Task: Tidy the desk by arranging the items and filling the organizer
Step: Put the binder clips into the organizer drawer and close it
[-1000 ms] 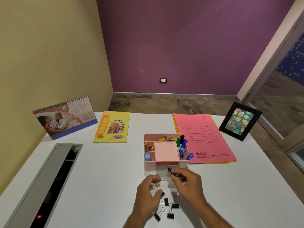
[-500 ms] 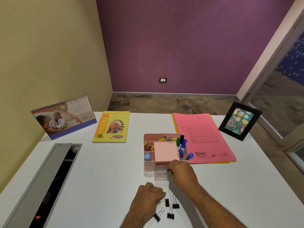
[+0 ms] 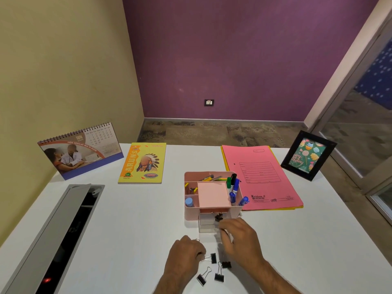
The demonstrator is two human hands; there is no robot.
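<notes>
The pink organizer (image 3: pixel 192 213) stands mid-desk with pens, markers (image 3: pixel 233 187) and a pink sticky-note pad (image 3: pixel 212 194) in it. Its clear drawer (image 3: pixel 206 224) is pulled out at the front, and one black binder clip (image 3: pixel 218 217) lies in it. My right hand (image 3: pixel 241 240) hovers just in front of the drawer, fingers loose and holding nothing. My left hand (image 3: pixel 186 257) rests curled on the desk, with a wire loop of a binder clip (image 3: pixel 197 240) poking out above its knuckles. Several more binder clips (image 3: pixel 219 276) lie on the desk between my hands.
A pink file folder (image 3: pixel 261 172) lies right of the organizer and a framed card (image 3: pixel 307 155) stands at the far right. A yellow notebook (image 3: pixel 143 164) and a desk calendar (image 3: pixel 80 149) are at the back left. An open cable tray (image 3: pixel 63 230) runs along the left.
My right hand reached to the drawer, left a binder clip there and drew back toward me. My left hand stayed near the loose clips, shifting slightly.
</notes>
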